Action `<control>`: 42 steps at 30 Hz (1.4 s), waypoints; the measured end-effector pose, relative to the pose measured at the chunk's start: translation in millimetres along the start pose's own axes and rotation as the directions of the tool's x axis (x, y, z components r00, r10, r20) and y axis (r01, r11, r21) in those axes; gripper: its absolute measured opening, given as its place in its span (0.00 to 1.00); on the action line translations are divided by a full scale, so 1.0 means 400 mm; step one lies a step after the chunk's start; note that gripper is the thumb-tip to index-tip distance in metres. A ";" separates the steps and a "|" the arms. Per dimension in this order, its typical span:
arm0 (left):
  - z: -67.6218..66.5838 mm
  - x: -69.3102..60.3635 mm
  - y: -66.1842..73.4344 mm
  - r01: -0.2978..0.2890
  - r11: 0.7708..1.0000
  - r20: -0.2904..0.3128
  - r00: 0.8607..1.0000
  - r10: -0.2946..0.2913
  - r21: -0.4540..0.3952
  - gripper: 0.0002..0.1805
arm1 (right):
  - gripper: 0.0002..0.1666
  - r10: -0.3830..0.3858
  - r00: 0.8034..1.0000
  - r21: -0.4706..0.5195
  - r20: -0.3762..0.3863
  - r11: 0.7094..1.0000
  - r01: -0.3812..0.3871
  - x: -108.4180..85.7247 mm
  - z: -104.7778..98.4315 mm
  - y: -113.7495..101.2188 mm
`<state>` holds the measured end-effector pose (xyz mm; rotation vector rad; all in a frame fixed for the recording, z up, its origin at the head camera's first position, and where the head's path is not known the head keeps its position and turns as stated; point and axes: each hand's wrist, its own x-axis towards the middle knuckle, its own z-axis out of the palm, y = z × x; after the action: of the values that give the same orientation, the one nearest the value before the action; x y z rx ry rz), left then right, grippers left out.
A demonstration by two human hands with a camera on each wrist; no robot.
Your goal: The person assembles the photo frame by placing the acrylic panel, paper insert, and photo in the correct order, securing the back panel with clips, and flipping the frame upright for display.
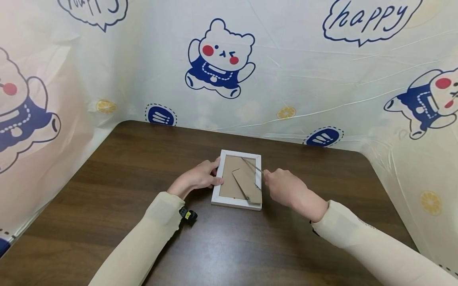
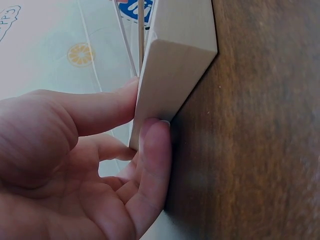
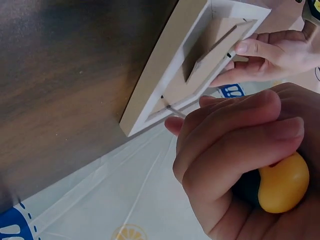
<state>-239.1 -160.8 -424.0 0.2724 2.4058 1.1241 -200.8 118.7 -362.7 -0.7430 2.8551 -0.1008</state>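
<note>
A white picture frame (image 1: 232,202) lies face down on the brown table, its brown backing board (image 1: 230,163) showing. From the board a brown stand flap (image 1: 250,184) sticks up at a slant. My left hand (image 1: 199,176) pinches the frame's left side, thumb on the upper edge and fingers against the side, as the left wrist view shows. In my right hand (image 1: 286,187) is a screwdriver with a yellow and black handle (image 3: 285,184), mostly covered by the curled fingers. Its thin metal shaft (image 1: 253,165) reaches to the far inner edge of the frame, near a small dark tab.
The wooden table (image 1: 143,159) spreads around the frame on every side. A pale curtain (image 1: 157,59) printed with cartoon bears hangs behind the table and along both sides. Black wrist straps with a camera (image 1: 189,215) sit at the sleeve ends.
</note>
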 end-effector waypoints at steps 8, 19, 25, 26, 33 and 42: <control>0.003 0.000 0.002 0.011 1.000 -0.003 1.000 -0.011 0.009 0.48 | 0.06 -0.055 0.994 -0.073 -0.099 0.996 0.048 -0.022 0.018 -0.014; 0.007 0.000 0.001 0.024 1.000 -0.009 1.000 -0.024 0.002 0.48 | 0.01 -0.090 0.965 -0.173 -0.246 0.984 0.047 -0.029 0.077 -0.022; 0.005 0.000 0.000 0.016 1.000 -0.007 1.000 -0.016 -0.004 0.48 | 0.11 -0.111 0.931 -0.227 -0.348 0.973 0.031 -0.039 0.104 -0.035; 0.005 0.000 -0.001 0.017 1.000 -0.007 1.000 -0.017 -0.004 0.48 | 0.12 -0.114 0.924 -0.230 -0.364 0.973 0.029 -0.041 0.109 -0.037; 0.004 0.003 -0.005 0.000 1.000 -0.010 1.000 0.000 0.010 0.48 | 0.10 -0.116 0.897 -0.238 -0.427 0.971 0.013 -0.042 0.139 -0.042; 0.002 0.003 -0.004 0.007 1.000 -0.009 1.000 -0.007 0.023 0.48 | 0.16 -0.134 0.885 -0.265 -0.446 0.964 0.013 -0.045 0.172 -0.037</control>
<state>-239.8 -160.6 -426.1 0.2668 2.4267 1.0976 -164.9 113.2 -425.3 -0.9970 3.3365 0.0976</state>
